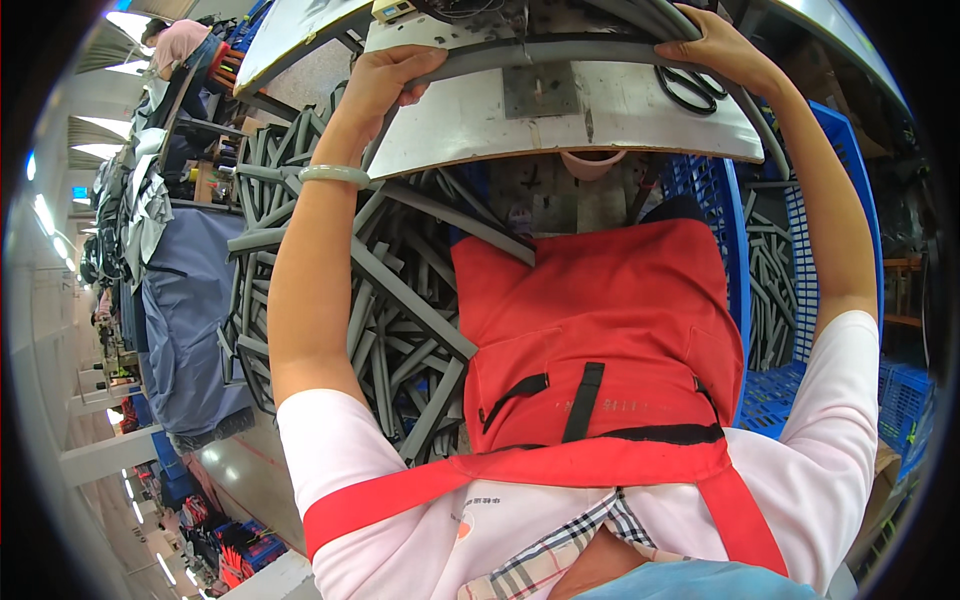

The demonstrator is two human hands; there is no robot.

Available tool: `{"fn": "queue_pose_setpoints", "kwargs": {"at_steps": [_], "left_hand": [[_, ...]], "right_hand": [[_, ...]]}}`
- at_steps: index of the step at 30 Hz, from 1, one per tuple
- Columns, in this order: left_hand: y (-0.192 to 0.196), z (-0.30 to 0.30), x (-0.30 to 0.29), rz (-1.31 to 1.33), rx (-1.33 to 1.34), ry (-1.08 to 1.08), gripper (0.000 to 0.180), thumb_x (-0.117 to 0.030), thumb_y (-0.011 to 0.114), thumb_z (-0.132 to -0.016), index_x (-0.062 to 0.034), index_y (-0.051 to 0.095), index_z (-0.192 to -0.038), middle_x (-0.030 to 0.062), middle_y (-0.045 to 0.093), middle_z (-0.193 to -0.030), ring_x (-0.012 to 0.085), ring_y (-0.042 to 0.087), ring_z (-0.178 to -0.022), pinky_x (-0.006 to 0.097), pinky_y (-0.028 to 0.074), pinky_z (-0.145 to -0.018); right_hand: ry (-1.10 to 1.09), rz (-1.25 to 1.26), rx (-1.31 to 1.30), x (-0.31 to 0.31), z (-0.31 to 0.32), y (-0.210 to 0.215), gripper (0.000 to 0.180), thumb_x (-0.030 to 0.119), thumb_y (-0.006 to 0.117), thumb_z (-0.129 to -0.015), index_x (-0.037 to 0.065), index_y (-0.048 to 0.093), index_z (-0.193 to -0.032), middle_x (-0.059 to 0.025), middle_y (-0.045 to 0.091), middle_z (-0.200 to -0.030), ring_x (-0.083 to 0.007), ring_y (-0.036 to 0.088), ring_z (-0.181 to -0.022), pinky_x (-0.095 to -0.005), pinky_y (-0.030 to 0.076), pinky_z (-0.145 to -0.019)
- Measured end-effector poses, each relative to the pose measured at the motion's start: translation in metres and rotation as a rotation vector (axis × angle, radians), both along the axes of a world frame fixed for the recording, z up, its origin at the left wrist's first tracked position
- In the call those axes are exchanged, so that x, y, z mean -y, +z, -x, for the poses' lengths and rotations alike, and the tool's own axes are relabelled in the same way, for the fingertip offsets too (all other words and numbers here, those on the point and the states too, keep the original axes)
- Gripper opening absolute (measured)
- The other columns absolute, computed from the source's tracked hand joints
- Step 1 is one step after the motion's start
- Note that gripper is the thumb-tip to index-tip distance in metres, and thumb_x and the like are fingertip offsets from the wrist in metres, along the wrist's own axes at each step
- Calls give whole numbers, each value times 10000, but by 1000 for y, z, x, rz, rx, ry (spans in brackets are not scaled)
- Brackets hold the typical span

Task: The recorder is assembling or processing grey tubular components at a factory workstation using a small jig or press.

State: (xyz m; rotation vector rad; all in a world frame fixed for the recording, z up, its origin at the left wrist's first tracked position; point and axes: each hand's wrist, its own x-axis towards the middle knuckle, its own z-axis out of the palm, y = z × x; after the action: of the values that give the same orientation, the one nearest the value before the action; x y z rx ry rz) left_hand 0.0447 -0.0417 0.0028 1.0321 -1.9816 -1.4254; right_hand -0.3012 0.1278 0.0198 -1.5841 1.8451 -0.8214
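A long grey strip (545,50), padded-looking and slightly bowed, stretches across the white worktable (450,125) between my hands. My left hand (392,82) is closed around it on the left, the fingers curled and the thumb on top. Toward the strip's right part, my right hand (718,48) grips it with the thumb on the near side; its other fingers are partly hidden. Black-handled scissors (690,92) lie on the table just below my right hand. Further grey strips (640,14) sit beyond the held one, near the top edge.
Bent grey strips (415,310) are heaped left of my red apron (600,300). A blue crate (745,290) with more strips stands at my right. A dark metal plate (540,90) is set in the tabletop. Another person (185,50) bends over at the far left.
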Motion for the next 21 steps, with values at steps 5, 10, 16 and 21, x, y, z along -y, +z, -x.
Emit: {"fn": "queue_pose_setpoints", "kwargs": {"at_steps": [5,10,16,21], "left_hand": [[2,-3,3,-15,22,-6,267,-199,699,-887,12,706,-1050,-26,581,-705,42,465,-565,180,330,-496],[3,-1,-6,-18,28,30,290,-225,695,-894,18,697,-1055,-34,541,-658,32,444,-558,179,314,-496],[1,3,12,-32,23,4,226,-164,688,-884,4,721,-1032,-4,638,-778,55,492,-577,194,370,-509],[3,2,7,-27,39,8,231,-172,691,-883,3,720,-1032,-7,626,-766,55,491,-586,193,375,-521]], "right_hand": [[61,138,-122,13,27,-37,661,344,762,-784,-3,526,-1295,-84,635,-1046,-136,588,-945,-271,454,-893],[31,147,-122,7,20,-38,648,331,764,-790,-8,530,-1291,-73,637,-1039,-125,582,-940,-260,444,-896],[48,186,-136,20,30,-41,654,332,765,-798,-11,523,-1298,-80,637,-1024,-136,589,-942,-263,451,-898],[57,191,-145,14,29,-41,627,364,756,-803,5,543,-1270,-76,634,-996,-135,590,-925,-267,460,-867]]}}
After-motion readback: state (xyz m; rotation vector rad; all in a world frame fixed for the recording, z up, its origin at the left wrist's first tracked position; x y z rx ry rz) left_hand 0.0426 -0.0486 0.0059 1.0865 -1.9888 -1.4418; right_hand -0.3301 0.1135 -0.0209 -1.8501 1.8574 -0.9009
